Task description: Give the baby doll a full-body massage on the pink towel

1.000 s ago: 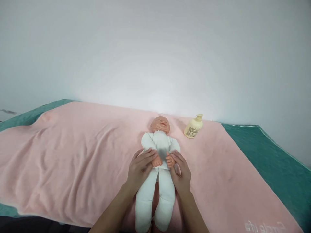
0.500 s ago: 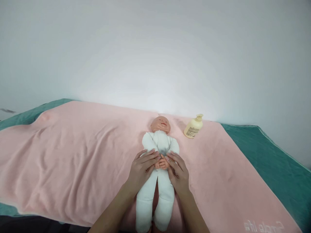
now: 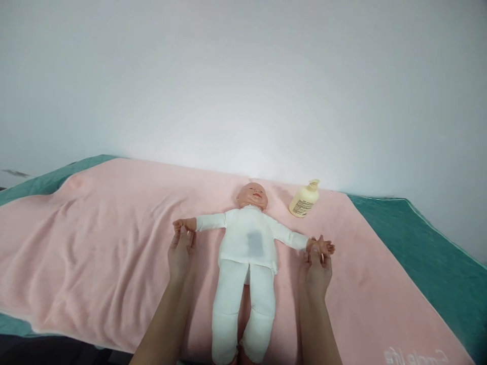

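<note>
A baby doll in white cloth lies on its back, its head toward the wall and its arms stretched out to both sides. A grey rectangle shows on its belly. My left hand is closed on the doll's hand at the left, thumb on top. At the right, my right hand grips the doll's other arm near the wrist, and the doll's small fingers stick out beyond my grip. Both doll arms are close to straight.
Beneath the doll spreads a pink blanket, wrinkled on the left, over a green cover. A pale yellow pump bottle stands right of the doll's head. Behind everything rises a white wall.
My hands have moved apart, drawing the doll's arms from folded over its belly out to the sides. The grey patch is now uncovered. The bottle stays in place.
</note>
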`<state>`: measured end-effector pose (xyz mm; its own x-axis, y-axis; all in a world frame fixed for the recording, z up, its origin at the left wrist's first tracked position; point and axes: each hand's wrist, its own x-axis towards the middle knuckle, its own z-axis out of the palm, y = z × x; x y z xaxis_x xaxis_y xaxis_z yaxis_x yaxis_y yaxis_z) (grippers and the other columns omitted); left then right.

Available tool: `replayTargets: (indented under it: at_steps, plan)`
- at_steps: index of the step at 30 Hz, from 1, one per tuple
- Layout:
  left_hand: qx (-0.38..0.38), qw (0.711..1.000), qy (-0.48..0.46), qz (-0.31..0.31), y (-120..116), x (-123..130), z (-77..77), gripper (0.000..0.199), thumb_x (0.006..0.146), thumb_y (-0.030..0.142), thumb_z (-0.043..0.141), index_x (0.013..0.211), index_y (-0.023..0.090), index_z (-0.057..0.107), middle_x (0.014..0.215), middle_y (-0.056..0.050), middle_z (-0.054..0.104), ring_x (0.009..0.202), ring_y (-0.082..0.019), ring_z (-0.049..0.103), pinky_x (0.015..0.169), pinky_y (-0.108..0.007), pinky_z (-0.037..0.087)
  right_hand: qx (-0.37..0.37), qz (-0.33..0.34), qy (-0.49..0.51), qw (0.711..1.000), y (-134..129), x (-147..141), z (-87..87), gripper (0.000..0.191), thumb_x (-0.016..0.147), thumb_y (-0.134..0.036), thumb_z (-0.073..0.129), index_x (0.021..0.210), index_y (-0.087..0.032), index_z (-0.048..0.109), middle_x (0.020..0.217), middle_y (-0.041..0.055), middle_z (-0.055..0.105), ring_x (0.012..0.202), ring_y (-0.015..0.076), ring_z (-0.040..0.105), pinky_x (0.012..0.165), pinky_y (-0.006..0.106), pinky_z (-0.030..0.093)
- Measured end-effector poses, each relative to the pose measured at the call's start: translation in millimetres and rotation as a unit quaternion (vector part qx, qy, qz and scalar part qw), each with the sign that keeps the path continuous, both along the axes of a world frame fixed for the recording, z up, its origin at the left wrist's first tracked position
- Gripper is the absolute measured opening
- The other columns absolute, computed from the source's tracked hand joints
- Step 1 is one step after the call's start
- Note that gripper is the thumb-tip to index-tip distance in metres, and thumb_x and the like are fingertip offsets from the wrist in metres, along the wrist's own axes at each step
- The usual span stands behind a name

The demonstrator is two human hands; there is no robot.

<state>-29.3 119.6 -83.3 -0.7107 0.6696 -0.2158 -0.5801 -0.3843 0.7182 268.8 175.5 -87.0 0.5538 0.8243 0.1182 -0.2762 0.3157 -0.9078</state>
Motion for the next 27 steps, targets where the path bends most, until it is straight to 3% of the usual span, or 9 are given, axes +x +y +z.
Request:
replayTargets:
  at_steps: [5, 12, 15, 19, 22, 25, 27]
  plan:
    - [-0.015, 0.995, -0.097, -0.001, 2.0, -9.1, -3.5, 0.021, 0.095, 0.030, 0.052, 0.098, 0.016, 0.067, 0.105, -0.010, 0.067, 0.104, -0.015, 0.065, 0.098, -0.029, 0.051, -0.033, 0.006, 0.096, 0.995, 9.3, 16.8, -16.5, 0.061, 0.075, -0.037, 0.071, 0.130, -0.018, 0.052, 0.141, 0.0066, 0.049, 0.129, 0.0186, 0.047, 0.107, 0.035, 0.042]
    - [0.002, 0.995, -0.097, 0.010, 3.7, -5.9, -0.8, 0.021, 0.097, 0.026, 0.049, 0.098, 0.015, 0.066, 0.107, -0.010, 0.066, 0.107, -0.015, 0.063, 0.100, -0.028, 0.050, -0.024, 0.009, 0.098, 0.995, 8.5, 10.6, -12.8, 0.058, 0.077, -0.036, 0.068, 0.130, -0.020, 0.052, 0.142, 0.0052, 0.048, 0.127, 0.0178, 0.049, 0.108, 0.036, 0.042]
    - [0.000, 0.999, -0.032, 0.023, 2.5, -0.3, 0.7, 0.016, 0.094, 0.024, 0.055, 0.103, 0.018, 0.067, 0.112, -0.007, 0.066, 0.109, -0.015, 0.062, 0.103, -0.031, 0.048, 0.005, -0.014, 0.038, 0.999, 0.1, -1.3, -2.4, 0.051, 0.080, -0.038, 0.066, 0.127, -0.021, 0.054, 0.139, 0.0067, 0.051, 0.127, 0.0194, 0.050, 0.109, 0.039, 0.040]
    - [-0.025, 0.981, 0.184, 0.057, -6.8, 21.3, 11.7, 0.023, 0.087, 0.032, 0.064, 0.107, 0.020, 0.068, 0.117, -0.006, 0.066, 0.113, -0.019, 0.061, 0.104, -0.036, 0.046, 0.060, -0.042, -0.100, 0.992, -18.7, -27.6, 13.2, 0.046, 0.084, -0.034, 0.065, 0.126, -0.019, 0.055, 0.137, 0.0110, 0.053, 0.125, 0.0231, 0.052, 0.109, 0.047, 0.037]
    - [-0.025, 0.917, 0.398, 0.028, -13.7, 39.7, 14.8, 0.025, 0.084, 0.030, 0.066, 0.108, 0.022, 0.069, 0.112, -0.006, 0.070, 0.107, -0.022, 0.064, 0.096, -0.038, 0.050, 0.095, -0.016, -0.194, 0.976, -30.7, -43.7, 14.0, 0.044, 0.084, -0.028, 0.065, 0.126, -0.019, 0.055, 0.131, 0.0122, 0.058, 0.121, 0.0253, 0.055, 0.104, 0.050, 0.043]
    - [0.072, 0.783, 0.616, -0.039, -14.1, 51.6, 10.9, 0.026, 0.084, 0.019, 0.065, 0.108, 0.026, 0.069, 0.110, -0.003, 0.071, 0.107, -0.022, 0.065, 0.095, -0.039, 0.050, 0.157, 0.030, -0.335, 0.929, -36.3, -50.6, 7.2, 0.038, 0.085, -0.021, 0.062, 0.123, -0.022, 0.060, 0.123, 0.0088, 0.063, 0.115, 0.0238, 0.060, 0.100, 0.047, 0.048]
    - [0.123, 0.707, 0.694, -0.061, -11.9, 56.0, 8.4, 0.032, 0.086, 0.013, 0.060, 0.114, 0.027, 0.067, 0.115, -0.002, 0.070, 0.112, -0.022, 0.062, 0.097, -0.040, 0.048, 0.216, 0.053, -0.420, 0.880, -36.8, -51.8, 3.8, 0.038, 0.085, -0.015, 0.061, 0.122, -0.026, 0.062, 0.120, 0.0069, 0.064, 0.112, 0.0227, 0.061, 0.097, 0.045, 0.051]
